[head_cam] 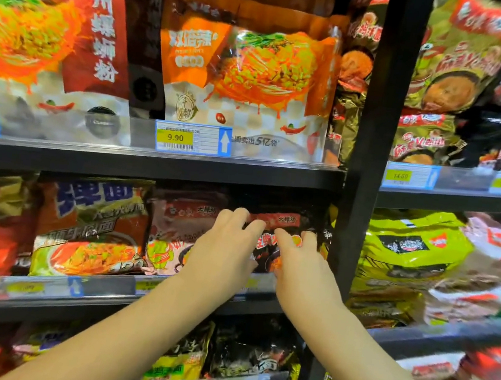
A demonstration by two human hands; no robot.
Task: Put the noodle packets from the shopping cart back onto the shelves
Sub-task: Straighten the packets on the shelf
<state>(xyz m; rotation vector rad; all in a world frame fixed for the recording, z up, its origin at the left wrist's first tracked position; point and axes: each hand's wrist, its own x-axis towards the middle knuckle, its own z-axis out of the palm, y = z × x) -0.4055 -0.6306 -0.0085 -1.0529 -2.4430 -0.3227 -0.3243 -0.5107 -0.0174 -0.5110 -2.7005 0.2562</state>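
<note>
Head view, store shelving w/ instant-noodle packs on three visible tiers. Both forearms reach up from the near edge toward the middle shelf (168, 287).

Left hand (223, 249) – fingers curled over the left upper edge of a black noodle packet (271, 243) w/ a red banner; the hand grasps it there. Right hand (303, 265) – fingers and thumb lie on the packet's right side, tips bent against the wrapper; it appears to pinch that edge, though the contact under the palm is hidden. The black noodle packet stands upright at the right end of the middle shelf, just left of the black upright post (368, 172), its lower part behind the shelf's front rail.

Just left of it: a pink noodle packet (174, 231), touching or overlapping it. Further left: an orange-and-blue noodle packet (90, 227).

Upper shelf – large orange pouches (247, 72) stand behind a clear rail bearing a yellow price tag (175, 137) reading 9.90. Right of the post: lime-green packets (406, 250) at mid height. Lower shelf, near: dark packets (248, 350), blurred.
</note>
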